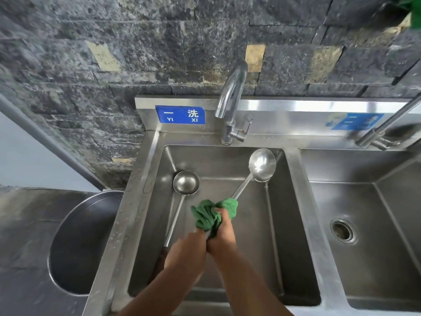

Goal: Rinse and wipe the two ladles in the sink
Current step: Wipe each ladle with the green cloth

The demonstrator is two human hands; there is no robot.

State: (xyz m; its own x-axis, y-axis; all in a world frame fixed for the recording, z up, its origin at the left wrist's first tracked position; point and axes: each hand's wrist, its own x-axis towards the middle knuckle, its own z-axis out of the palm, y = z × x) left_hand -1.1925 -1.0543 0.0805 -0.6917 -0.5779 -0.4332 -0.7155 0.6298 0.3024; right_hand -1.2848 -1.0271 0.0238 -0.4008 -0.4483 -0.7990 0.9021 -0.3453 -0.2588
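1. Blue rectangular label [180,114] on the steel backsplash over the left basin carries white characters "一 洗" with "YI XI" beneath; we can read it clearly.
2. We see a second blue label [355,120] further right on the backsplash, but glare and blur make its writing unreadable to us.
3. Our right hand [222,233] is closed in a fist around a crumpled green cloth [213,215], which wraps the shaft of a long-handled stainless steel ladle [262,164]; its bowl is raised toward the back right corner of the left basin, just below the curved chrome tap [231,99].
4. Our left hand [184,252] sits against the right one, fingers curled inward; the handle end of that ladle is hidden between the hands, so we cannot tell exactly what the left fingers grip.
5. Both forearms reach up from the bottom edge, meeting over the middle of the left basin of the stainless steel double sink [145,179].
6. We see the second steel ladle [186,182] lying in the same basin along its left side, bowl toward the back, dark handle toward us, apart from both hands.
7. Left of the sink, a round steel basin [75,236] rests on the dark counter.
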